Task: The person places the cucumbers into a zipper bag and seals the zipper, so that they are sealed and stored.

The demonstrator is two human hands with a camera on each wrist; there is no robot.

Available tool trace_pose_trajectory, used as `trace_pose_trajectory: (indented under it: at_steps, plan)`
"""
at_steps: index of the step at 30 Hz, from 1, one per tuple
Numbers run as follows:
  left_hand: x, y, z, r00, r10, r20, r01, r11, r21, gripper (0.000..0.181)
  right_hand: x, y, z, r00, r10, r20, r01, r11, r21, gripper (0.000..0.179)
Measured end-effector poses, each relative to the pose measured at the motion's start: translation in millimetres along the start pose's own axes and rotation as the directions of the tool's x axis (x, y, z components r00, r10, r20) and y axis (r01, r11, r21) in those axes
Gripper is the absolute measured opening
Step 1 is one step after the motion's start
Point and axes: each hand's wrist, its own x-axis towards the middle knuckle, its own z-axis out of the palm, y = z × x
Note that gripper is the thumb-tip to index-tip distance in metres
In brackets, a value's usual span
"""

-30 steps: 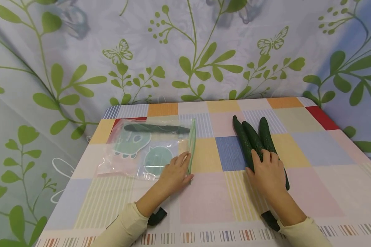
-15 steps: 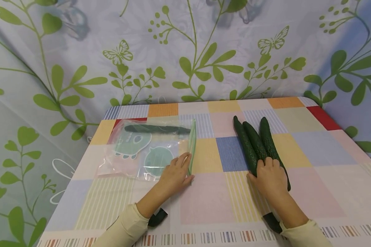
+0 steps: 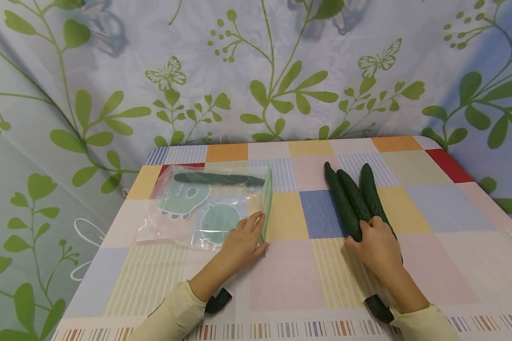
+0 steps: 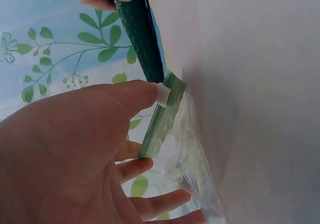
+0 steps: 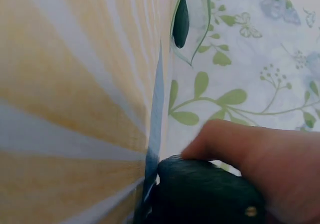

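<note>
Clear zip bag, one, printed with green cartoon figures; lying flat toward the counter's far left corner, green-edged mouth facing the right edge. Contents: single cucumber, lengthwise along the bag's far side.

Left hand, at the mouth's near end: thumb against a white slider, other fingers partly spread behind; the green edge pinched between.

Cucumbers, three, dark green, right of the counter's middle; far tips pointing toward the far edge, the rightmost tip set apart from the other two.

Right hand: curled round the cucumbers' near portion; how many gripped, cannot tell.
</note>
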Motion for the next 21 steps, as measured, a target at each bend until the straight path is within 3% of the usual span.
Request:
trace_pose_trajectory:
  at_steps: [10,15,21]
  plan:
    - [-0.5,-0.5,1.3,1.000,0.004,-0.003,-0.004,1.000,0.000,0.068,2.6,2.0,-3.4,0.997,0.037,-0.061,-0.027,0.988,0.150,0.052]
    - [-0.4,0.3,1.4,1.000,0.004,0.003,-0.004,1.000,0.001,0.068,2.8,4.8,-4.0,0.998,0.061,-0.035,-0.050,0.962,0.268,0.051]
    - [-1.3,-0.3,2.9,1.000,-0.001,-0.006,0.002,1.000,0.015,0.069,4.4,7.7,-0.5,0.995,0.016,-0.095,0.016,0.945,0.328,0.048]
